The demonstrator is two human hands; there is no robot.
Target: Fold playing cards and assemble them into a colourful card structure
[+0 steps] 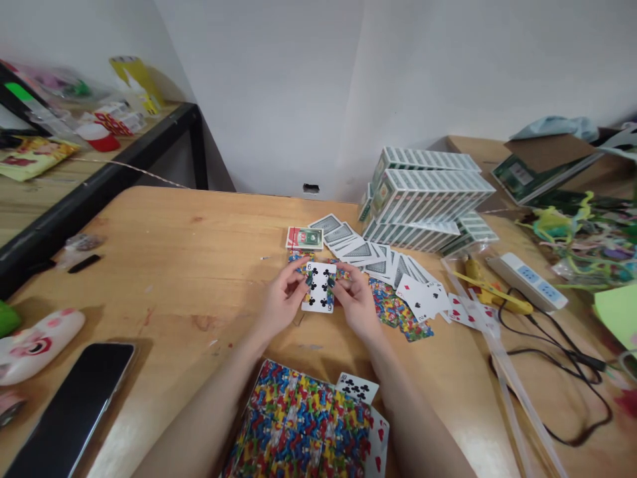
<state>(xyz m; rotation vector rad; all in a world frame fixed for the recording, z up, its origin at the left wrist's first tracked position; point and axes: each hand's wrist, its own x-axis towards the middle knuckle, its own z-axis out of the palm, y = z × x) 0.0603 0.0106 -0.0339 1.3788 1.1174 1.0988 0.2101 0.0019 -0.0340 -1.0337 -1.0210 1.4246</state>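
Observation:
A six of clubs playing card (319, 280) stands face toward me between my two hands. My left hand (284, 297) pinches its left edge, thumb on the face. On the right edge, my right hand (356, 300) has the same pinch. Behind and to the right lie colourful-backed cards (393, 307) and a spread of grey-backed cards (359, 252). Close to my body, between my forearms, is a panel of colourful-backed cards (298, 418). A ten of clubs (357, 388) and a hearts card (378, 443) stick out from its right side.
A red and green card box (304, 238) lies beyond my hands. Striped card cartons (428, 192) are stacked at the back right. Yellow scissors (497, 295), a power strip (530, 282) and black cable are at right. A phone (74, 411) lies at left.

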